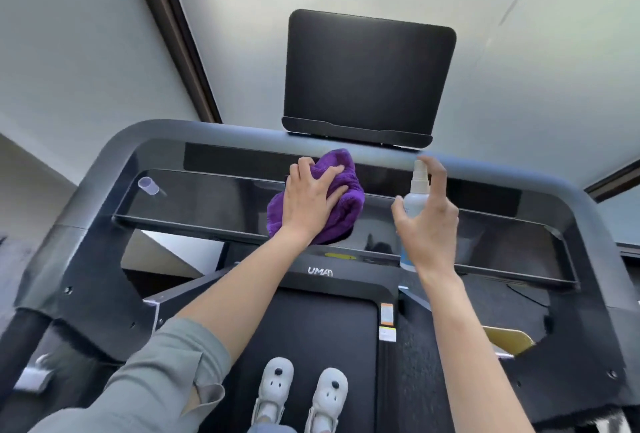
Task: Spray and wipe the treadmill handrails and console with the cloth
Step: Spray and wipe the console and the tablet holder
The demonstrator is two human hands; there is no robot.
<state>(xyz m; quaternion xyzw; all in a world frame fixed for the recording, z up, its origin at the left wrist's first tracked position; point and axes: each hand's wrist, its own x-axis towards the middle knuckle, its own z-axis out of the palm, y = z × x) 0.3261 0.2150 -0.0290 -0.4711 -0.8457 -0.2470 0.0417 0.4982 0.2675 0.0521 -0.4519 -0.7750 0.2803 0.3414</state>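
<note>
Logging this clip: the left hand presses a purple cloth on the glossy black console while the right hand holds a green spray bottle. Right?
Not quite: the head view shows the spray bottle in the right hand is white, not green. The rest holds.

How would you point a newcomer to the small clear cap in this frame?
Start at the treadmill's glossy black console below the tablet holder. Go to its far left corner, well away from the purple cloth and the spray bottle. The cap lies there alone, a tiny transparent cylinder on its side.

Purple cloth (341, 190), glossy black console (207, 197), white shoes (301, 394), grey-green sleeve (166, 380).
</note>
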